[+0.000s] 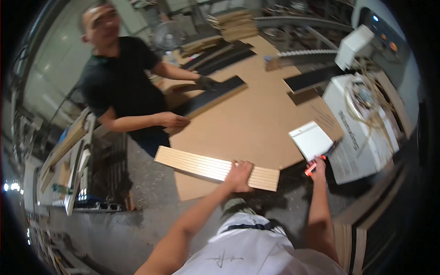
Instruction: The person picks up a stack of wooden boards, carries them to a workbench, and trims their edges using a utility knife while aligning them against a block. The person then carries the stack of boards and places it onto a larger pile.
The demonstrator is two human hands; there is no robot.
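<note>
The one pale grooved panel (216, 168) hung off the near edge of the big brown board table (256, 123) over open floor, left hand (239, 176) pressed flat and open on it, while further right the right hand (317, 166) was closed round one red marker (313, 167) just below a single white pad (311, 139).

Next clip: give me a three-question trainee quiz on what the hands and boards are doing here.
1. True or false: the left hand rests flat on the pale grooved panel.
2. What does the right hand grip? A) orange-red marker B) tape roll C) hammer
3. Fill in: the co-worker's gloved hand touches a ___ board.

Key: 1 true. 2 A, the orange-red marker, beside the white notepad. 3 black: the black-faced board on the brown worktable.
</note>
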